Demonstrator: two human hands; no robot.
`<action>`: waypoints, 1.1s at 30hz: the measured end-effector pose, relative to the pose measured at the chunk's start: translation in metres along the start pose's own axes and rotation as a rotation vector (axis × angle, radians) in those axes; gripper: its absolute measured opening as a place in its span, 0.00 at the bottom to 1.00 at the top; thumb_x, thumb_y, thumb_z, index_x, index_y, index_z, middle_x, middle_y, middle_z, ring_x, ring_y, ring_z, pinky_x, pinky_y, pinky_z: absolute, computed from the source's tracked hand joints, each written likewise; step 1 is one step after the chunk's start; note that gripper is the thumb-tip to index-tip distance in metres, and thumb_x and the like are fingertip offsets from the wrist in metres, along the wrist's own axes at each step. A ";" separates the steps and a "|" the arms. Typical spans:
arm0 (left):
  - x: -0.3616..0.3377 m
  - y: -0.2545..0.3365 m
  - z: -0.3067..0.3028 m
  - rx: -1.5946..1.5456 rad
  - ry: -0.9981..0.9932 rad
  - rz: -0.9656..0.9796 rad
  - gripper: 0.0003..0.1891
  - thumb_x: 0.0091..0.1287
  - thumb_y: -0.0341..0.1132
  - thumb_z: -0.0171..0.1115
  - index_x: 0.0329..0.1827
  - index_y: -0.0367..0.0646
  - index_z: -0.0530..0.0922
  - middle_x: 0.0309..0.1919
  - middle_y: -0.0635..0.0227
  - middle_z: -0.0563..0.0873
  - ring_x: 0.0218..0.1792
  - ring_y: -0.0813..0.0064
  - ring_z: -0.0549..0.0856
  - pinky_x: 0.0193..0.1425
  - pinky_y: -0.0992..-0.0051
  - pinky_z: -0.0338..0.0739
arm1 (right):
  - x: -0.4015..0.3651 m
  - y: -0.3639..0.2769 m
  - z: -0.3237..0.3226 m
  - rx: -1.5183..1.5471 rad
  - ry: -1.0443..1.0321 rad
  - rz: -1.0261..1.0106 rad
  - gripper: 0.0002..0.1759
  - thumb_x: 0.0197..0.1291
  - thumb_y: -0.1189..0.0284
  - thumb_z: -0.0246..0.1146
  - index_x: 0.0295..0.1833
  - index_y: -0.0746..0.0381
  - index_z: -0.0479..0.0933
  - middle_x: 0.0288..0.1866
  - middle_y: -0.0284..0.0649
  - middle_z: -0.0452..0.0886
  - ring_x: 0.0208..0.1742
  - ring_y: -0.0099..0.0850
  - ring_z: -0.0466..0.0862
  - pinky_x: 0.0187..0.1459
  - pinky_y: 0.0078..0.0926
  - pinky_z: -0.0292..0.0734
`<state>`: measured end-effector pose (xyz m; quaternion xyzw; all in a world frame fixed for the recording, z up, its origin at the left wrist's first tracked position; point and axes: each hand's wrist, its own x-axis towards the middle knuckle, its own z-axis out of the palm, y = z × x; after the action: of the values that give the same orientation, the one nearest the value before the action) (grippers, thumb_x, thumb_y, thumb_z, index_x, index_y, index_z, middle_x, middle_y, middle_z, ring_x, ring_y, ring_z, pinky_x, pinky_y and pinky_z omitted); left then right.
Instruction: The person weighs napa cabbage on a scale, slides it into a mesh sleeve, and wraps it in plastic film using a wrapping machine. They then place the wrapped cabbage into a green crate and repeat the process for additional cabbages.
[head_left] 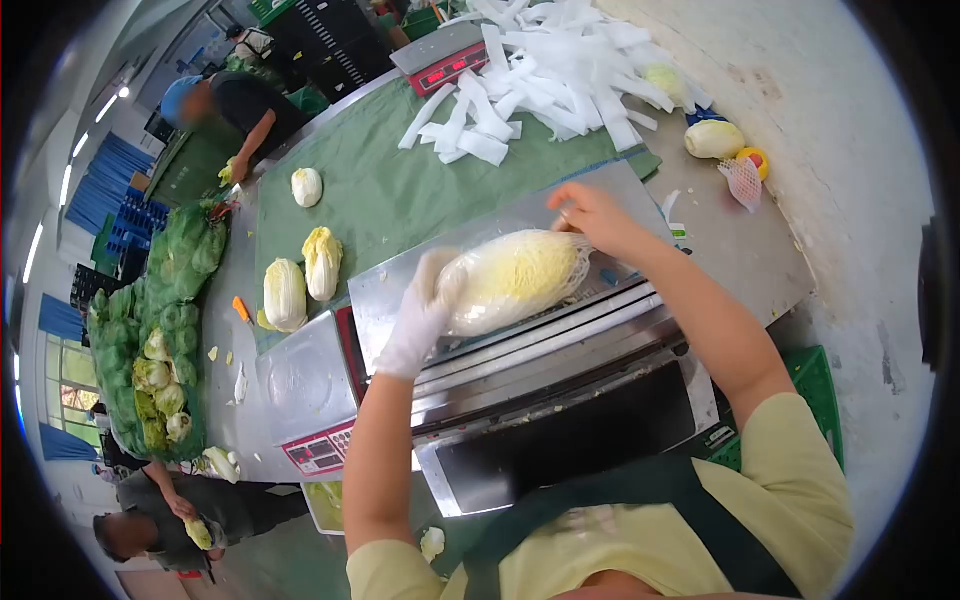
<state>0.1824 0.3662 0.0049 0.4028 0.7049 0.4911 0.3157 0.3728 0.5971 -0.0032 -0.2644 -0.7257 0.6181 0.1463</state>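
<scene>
Head view, single frame.

Hands: the left hand (420, 315), in a white glove, is clasped around the left end of a wrapped cabbage (515, 280). The right hand (595, 215), bare, has its fingers curled onto the wrapping at the cabbage's right end. We read both as gripping.

Position: the wrapped cabbage sits at frame centre, lying lengthwise on a steel plate (385, 300) that tops a stainless machine (570, 420).

Surface: a green cloth (400, 190) covers the table behind the plate. Three trimmed cabbages (285, 293) lie on it, left of centre. A heap of white strips (550, 60) fills the upper middle, just beside a scale with a red display (445, 55). A second scale (320, 450) stands at the lower left of the machine. An orange-handled knife (241, 309) lies on bare metal near the cloth's left edge.

Room: a mound of green cabbages (165, 340) runs down the left of the frame. One co-worker (240, 110) stands at the upper left and another (170, 510) at the lower left. A pale wall (850, 200) takes up the right, with a green crate (815, 390) below it.
</scene>
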 end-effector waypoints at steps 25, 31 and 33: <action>-0.159 0.058 0.033 0.000 -0.068 0.037 0.43 0.39 0.26 0.83 0.61 0.34 0.69 0.52 0.61 0.80 0.56 0.69 0.79 0.60 0.71 0.76 | -0.219 -0.044 0.016 -0.504 0.029 -0.239 0.31 0.46 0.61 0.75 0.56 0.61 0.75 0.51 0.45 0.82 0.53 0.42 0.81 0.54 0.33 0.74; -0.209 0.020 0.048 -0.333 -0.364 -0.747 0.30 0.59 0.43 0.73 0.57 0.32 0.72 0.48 0.59 0.82 0.49 0.74 0.82 0.53 0.73 0.78 | -0.285 0.013 0.006 -0.035 -0.291 0.217 0.25 0.51 0.60 0.73 0.52 0.61 0.78 0.43 0.38 0.85 0.43 0.29 0.83 0.46 0.28 0.75; -0.208 -0.009 0.057 -0.379 -0.332 -1.000 0.28 0.66 0.48 0.65 0.57 0.32 0.73 0.47 0.59 0.82 0.47 0.76 0.82 0.49 0.73 0.79 | -0.289 0.035 0.013 0.002 -0.237 0.348 0.22 0.51 0.64 0.73 0.49 0.63 0.79 0.40 0.34 0.85 0.41 0.22 0.82 0.45 0.24 0.75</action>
<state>0.3271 0.2070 -0.0121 0.0275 0.6504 0.3297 0.6837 0.6096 0.4269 -0.0068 -0.3111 -0.6807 0.6615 -0.0486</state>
